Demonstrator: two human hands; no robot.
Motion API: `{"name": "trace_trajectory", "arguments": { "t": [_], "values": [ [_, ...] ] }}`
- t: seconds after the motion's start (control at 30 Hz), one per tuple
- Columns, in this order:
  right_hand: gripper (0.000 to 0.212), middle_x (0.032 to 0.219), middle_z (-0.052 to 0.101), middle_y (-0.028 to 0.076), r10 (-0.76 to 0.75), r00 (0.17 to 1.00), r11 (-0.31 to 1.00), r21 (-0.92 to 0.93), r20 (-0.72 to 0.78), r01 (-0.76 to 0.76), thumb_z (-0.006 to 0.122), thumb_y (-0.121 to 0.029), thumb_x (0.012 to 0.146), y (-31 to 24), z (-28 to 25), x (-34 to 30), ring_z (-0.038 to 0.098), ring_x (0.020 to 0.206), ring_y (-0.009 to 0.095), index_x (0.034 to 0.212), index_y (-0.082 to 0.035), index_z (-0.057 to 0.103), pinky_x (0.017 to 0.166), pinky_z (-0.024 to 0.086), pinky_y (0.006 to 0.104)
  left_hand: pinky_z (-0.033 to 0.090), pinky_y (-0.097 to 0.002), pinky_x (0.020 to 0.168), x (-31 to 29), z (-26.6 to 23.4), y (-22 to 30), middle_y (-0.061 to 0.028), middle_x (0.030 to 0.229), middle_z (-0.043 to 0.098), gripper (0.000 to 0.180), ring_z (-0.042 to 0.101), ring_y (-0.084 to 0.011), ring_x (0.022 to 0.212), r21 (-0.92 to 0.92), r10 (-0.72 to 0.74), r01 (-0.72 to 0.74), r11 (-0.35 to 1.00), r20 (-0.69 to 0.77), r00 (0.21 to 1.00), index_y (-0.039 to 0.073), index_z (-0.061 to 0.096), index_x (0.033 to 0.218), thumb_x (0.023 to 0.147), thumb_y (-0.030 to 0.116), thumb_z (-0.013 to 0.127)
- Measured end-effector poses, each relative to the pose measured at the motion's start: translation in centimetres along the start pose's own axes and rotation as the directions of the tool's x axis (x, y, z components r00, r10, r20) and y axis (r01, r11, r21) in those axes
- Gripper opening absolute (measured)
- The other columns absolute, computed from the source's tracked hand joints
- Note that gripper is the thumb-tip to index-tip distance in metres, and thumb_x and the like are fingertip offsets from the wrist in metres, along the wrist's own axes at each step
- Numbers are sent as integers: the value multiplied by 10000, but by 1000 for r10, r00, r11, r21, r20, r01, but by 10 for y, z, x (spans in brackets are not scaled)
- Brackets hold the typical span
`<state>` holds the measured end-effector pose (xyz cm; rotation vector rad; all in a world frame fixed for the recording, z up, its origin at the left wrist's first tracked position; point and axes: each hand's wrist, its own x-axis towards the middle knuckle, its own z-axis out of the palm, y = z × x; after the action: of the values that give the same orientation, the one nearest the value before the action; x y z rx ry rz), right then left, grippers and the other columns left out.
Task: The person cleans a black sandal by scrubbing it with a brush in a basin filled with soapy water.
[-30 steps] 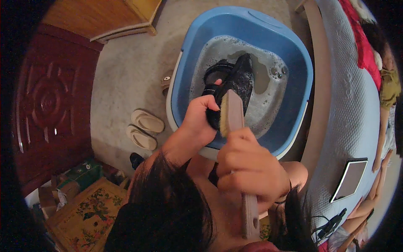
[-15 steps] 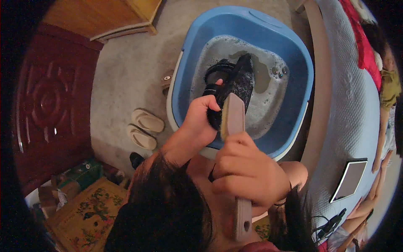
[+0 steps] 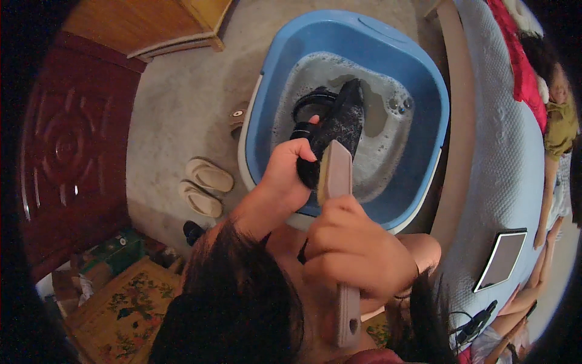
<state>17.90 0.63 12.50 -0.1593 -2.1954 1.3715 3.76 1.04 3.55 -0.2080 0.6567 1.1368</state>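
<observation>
My left hand (image 3: 290,173) grips a wet black shoe (image 3: 341,124) at its near end, tilted over a blue basin (image 3: 279,54) of soapy water (image 3: 388,85). Foam flecks cling to the shoe's surface. A black strap loop (image 3: 312,100) shows beside it, just left. My right hand (image 3: 357,249) is wrapped round the handle of a pale scrubbing brush (image 3: 339,170). The brush's yellowish bristles face left, against or very near the shoe's near end; the exact contact is hidden.
Beige slippers (image 3: 209,175) lie on the floor left of the basin. To the right runs a bed (image 3: 503,139) with a tablet (image 3: 501,261), dark cables (image 3: 476,324) and a person (image 3: 561,130) on it. A wooden cabinet (image 3: 145,27) stands far left, a patterned yellow board (image 3: 130,303) near left.
The brush head has slid slightly nearer to me along the shoe. My left hand keeps its grip, and the whole view has shifted a little.
</observation>
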Motion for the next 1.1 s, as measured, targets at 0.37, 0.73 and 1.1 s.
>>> {"name": "trace_trajectory", "arguments": {
  "t": [0.37,0.73,1.1],
  "values": [
    [327,741,521,33,156,986,980,-120,-50,-161,656,-388,663,15,-2,-2,473,688,245,740,-98,526,686,319,336,430,-389,851,2,1,-1,-135,1071,535,612,535,-297,929,32,8,-7,999,-10,1000,154,431,1179,577,42,417],
    [241,741,472,57,323,936,911,-221,-141,-348,630,-224,607,34,7,-2,453,742,254,763,-79,518,707,313,328,450,-384,826,3,-2,-1,-147,1087,549,634,555,-317,905,68,10,-6,998,-50,999,172,476,1189,563,81,435],
    [251,739,487,62,158,985,987,7,63,-159,606,-305,673,6,2,-2,467,711,257,772,-85,537,699,327,330,447,-430,845,11,-13,-6,-164,1119,527,634,548,-329,945,18,54,-54,998,6,999,164,471,1181,555,75,432]
  ]
}}
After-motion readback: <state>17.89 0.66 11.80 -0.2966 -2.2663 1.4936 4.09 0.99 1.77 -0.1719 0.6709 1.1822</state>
